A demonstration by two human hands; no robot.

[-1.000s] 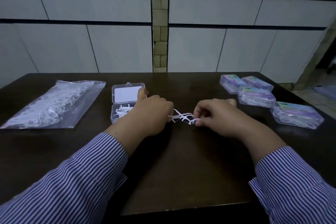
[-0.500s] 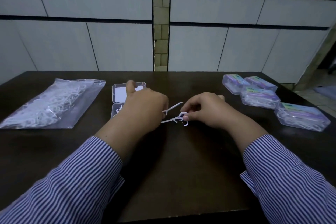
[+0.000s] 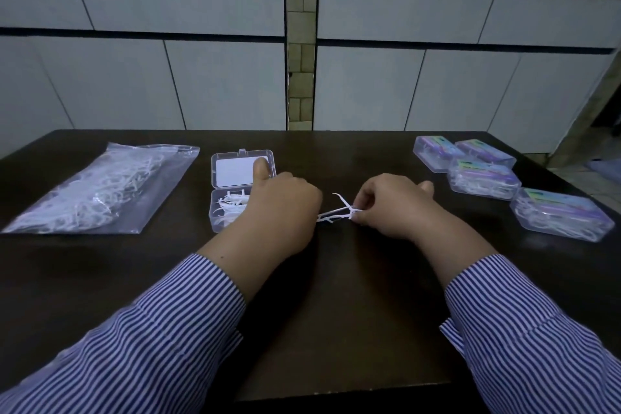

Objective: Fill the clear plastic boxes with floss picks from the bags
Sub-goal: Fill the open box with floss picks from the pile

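Since a moment ago the hands have drawn slightly apart, the right hand pinching floss picks whose other ends meet the curled left hand, apparently untangling them mid-desk beside the part-filled open box.

Bag left of open box – four closed boxes far right.

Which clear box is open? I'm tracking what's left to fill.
The open box beside the left hand; the four closed boxes at right are full.
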